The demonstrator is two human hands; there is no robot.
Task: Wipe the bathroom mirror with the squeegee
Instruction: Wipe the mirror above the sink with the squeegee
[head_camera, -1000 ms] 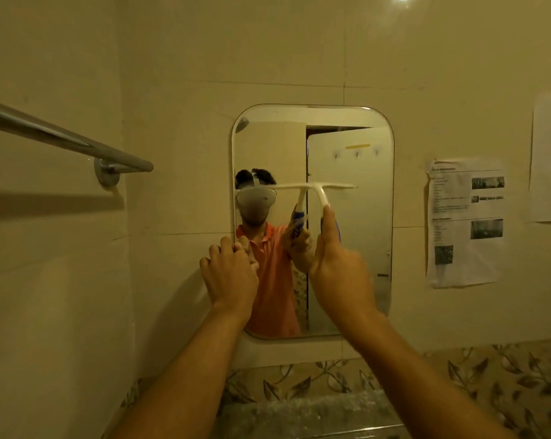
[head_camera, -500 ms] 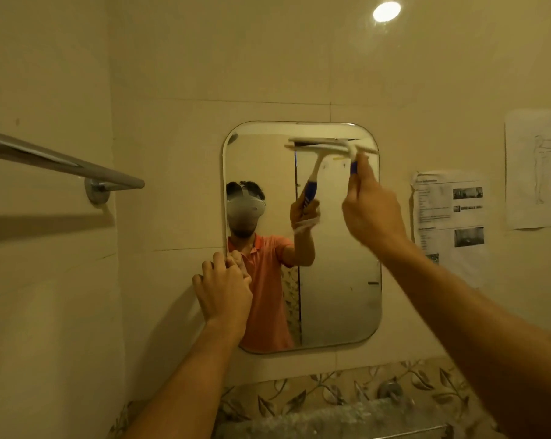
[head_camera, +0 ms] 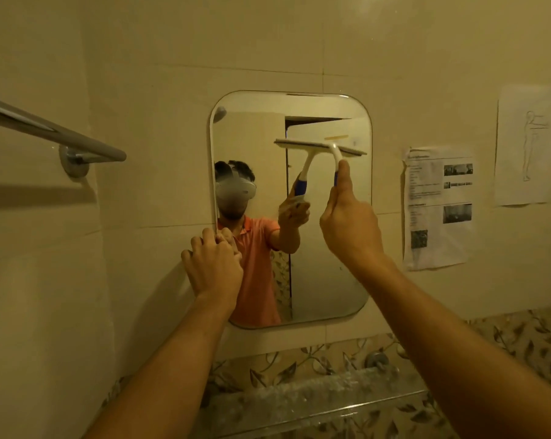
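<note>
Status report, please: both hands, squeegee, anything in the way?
Right hand grips squeegee handle; blade on mirror, upper right. Left hand holds mirror's left edge. Glass below blade unobstructed.

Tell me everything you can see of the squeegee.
The white plastic squeegee with a blue grip has a long straight blade head, tilted slightly down to the right, against the upper right of the rounded wall mirror. A curved white neck drops to the grip, which the right hand holds, thumb along it.

Tiled wall [head_camera: 299,42], mirror [head_camera: 331,264] on it, towel bar [head_camera: 62,134], printed sheet [head_camera: 438,207], drawing [head_camera: 528,147]
</note>
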